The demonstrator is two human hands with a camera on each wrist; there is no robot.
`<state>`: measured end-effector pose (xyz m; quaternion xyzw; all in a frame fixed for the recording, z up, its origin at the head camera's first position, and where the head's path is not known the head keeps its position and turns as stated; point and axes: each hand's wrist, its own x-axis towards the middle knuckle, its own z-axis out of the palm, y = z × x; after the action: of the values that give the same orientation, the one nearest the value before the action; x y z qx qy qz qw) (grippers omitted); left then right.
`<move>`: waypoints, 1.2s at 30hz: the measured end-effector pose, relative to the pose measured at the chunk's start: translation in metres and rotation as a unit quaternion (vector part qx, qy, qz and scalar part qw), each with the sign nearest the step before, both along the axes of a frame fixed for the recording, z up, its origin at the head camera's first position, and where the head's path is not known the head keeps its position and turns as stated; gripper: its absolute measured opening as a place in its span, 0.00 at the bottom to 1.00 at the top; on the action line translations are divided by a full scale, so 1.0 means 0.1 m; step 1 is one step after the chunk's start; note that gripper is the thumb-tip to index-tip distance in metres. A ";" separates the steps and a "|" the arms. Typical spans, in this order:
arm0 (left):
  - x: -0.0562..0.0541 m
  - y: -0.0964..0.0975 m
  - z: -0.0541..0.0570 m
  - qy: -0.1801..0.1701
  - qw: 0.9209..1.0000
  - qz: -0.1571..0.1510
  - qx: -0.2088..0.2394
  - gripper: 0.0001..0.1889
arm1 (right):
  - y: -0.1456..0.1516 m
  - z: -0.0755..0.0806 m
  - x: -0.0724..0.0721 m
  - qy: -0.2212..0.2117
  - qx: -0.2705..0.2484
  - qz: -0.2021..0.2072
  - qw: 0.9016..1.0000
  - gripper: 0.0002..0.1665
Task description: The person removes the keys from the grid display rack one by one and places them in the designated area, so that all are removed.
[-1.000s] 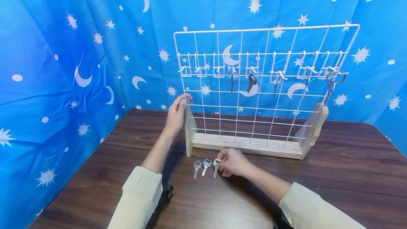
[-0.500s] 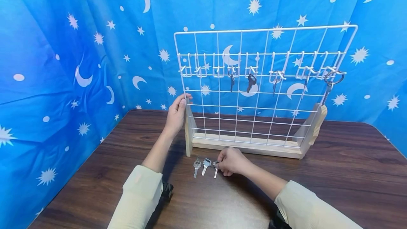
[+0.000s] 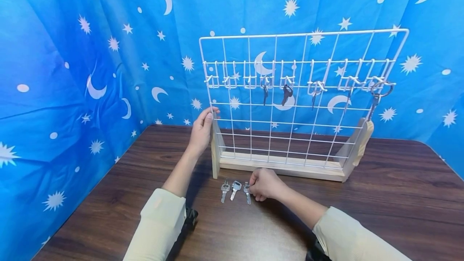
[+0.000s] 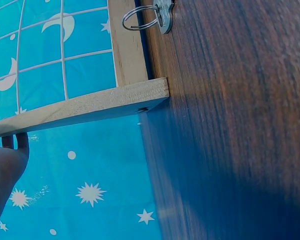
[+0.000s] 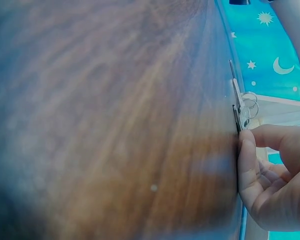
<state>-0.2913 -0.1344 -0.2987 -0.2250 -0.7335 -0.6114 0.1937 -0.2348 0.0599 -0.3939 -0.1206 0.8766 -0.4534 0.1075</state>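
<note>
My left hand grips the left wooden upright of a white wire grid rack. In the left wrist view, fingers lie against that upright's edge. Near the rack's wooden base, my right hand pinches the rightmost key between thumb and fingertips, low at the tabletop. Beside it lie a middle key and a left key, all silver. In the right wrist view, thumb and forefinger meet at the keys, partly hiding the pinched one.
Several white hooks line the grid; the three leftmost carry no keys. Other hooks bear keys, including a dark-headed key and a key on a large ring. A blue curtain hangs behind the dark wooden table.
The rightmost key has turned in my right fingers, from its pale head showing, through nearly edge-on, to lying flatter with its silver face up. My left hand stays on the upright.
</note>
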 end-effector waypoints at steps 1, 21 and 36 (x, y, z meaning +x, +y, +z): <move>0.00 0.00 0.00 0.001 1.000 0.001 -0.001 0.17 | 0.00 0.00 0.00 0.000 0.001 -0.001 1.000 0.09; -0.24 -0.06 -0.21 0.006 1.000 0.004 0.006 0.19 | 0.24 0.45 -0.02 0.080 -0.042 0.008 0.996 0.08; -0.10 -0.01 -0.10 0.006 1.000 0.007 0.009 0.17 | 0.31 1.22 -0.04 0.387 -0.115 -0.145 0.903 0.18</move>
<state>-0.3015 -0.1355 -0.3085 -0.2216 -0.7283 -0.6153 0.2044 -0.2388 0.0910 -0.2714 -0.1696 0.7990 -0.4791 -0.3214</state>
